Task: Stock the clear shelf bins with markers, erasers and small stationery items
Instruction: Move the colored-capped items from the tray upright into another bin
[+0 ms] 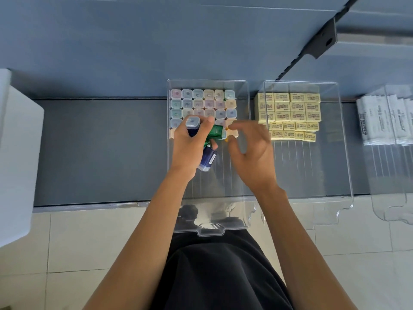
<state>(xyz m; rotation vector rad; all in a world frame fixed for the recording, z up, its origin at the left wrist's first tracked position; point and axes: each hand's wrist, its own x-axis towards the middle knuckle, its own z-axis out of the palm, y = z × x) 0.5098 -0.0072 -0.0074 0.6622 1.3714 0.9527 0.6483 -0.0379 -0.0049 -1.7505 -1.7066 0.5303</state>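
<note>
A clear bin [240, 211] on the grey shelf holds several upright markers [202, 101] standing in rows at its far end, caps up. My left hand [190, 146] grips a dark blue marker [207, 157] and a green marker [215, 132] over the bin's middle. My right hand [252, 151] hovers just right of them with fingers spread and loosely curled, holding nothing. A second clear bin [344, 198] to the right holds stacked yellow erasers [290, 113].
A third clear bin [388, 211] at the far right holds white packaged items [384, 119]. A white box [17, 153] stands at the left edge. A black bracket [321, 41] runs above at the upper right. Pale tiled floor lies below the shelf edge.
</note>
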